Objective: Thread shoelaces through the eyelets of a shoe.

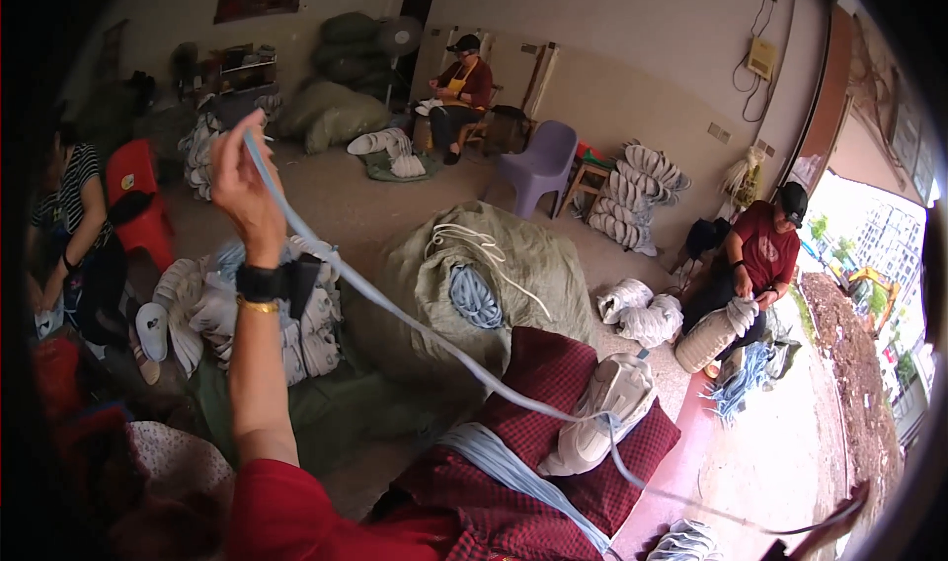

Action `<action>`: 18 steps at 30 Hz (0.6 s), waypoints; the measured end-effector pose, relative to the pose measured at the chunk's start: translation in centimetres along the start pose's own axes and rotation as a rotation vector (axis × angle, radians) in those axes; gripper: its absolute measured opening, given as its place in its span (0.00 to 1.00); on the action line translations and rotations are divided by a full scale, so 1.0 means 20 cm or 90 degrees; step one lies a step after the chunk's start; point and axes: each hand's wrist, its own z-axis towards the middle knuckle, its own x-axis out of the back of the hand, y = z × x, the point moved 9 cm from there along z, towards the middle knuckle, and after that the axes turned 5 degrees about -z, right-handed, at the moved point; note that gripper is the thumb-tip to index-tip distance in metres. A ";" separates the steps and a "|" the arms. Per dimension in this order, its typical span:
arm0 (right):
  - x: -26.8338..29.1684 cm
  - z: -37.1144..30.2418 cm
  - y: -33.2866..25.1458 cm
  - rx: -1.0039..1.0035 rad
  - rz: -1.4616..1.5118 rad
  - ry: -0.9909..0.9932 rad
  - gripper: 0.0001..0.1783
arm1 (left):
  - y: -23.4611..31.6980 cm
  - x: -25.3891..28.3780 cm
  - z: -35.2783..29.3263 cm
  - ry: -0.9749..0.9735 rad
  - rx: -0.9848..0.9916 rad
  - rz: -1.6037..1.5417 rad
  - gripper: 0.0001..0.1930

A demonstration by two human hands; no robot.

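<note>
My left hand (247, 191) is raised at the left, its fingers closed on a light blue shoelace (395, 309). The lace runs taut down to a white shoe (610, 403) and passes through it near an eyelet. The shoe lies on a red-and-black checked cloth (553, 363) over my lap. From the shoe, the lace's other length stretches to the lower right edge, where a dark, blurred shape (825, 536) seems to be part of my right hand; its fingers cannot be made out. A bundle of light blue laces (523, 477) lies across my lap.
A large green sack (538, 255) with blue laces in its opening stands ahead. Stacked white shoes (311, 324) are at the left. One person (765, 255) handles shoes at the right, another (462, 87) sits at the back, and a third (84, 225) is at the left. A purple chair (543, 161) stands behind the sack.
</note>
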 end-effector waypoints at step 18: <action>-1.38 -1.59 -0.75 -0.389 0.442 -0.736 0.10 | 0.81 -0.96 -2.09 -0.674 0.577 -0.637 0.07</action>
